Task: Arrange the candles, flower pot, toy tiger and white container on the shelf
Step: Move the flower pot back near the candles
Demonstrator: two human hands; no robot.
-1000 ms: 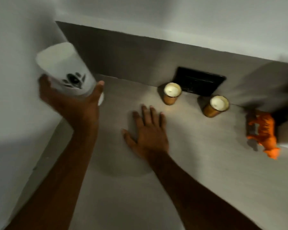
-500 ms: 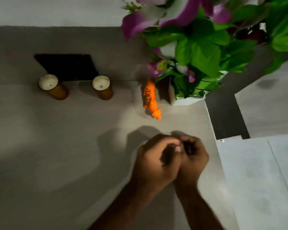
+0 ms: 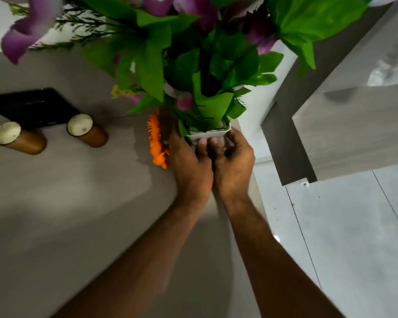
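A white flower pot (image 3: 208,135) with green leaves and purple flowers stands at the right end of the grey shelf (image 3: 67,203). My left hand (image 3: 190,166) and my right hand (image 3: 233,164) both clasp the pot's base from the front, fingers meeting on its white wall. The orange toy tiger (image 3: 156,143) lies just left of the pot, touching my left hand. Two brown candles with cream tops, one (image 3: 85,130) nearer the tiger and one (image 3: 17,138) further left, stand by the back wall. The white container is out of view.
A black panel (image 3: 32,106) is set in the back wall behind the candles. The foliage fills the top of the view. Right of the shelf end, a grey board (image 3: 354,131) juts out above a pale tiled floor (image 3: 342,237).
The view swung right from the shelf's left end. My left hand held the white container a second ago and holds it no longer. Both hands moved forward from the shelf onto the flower pot.
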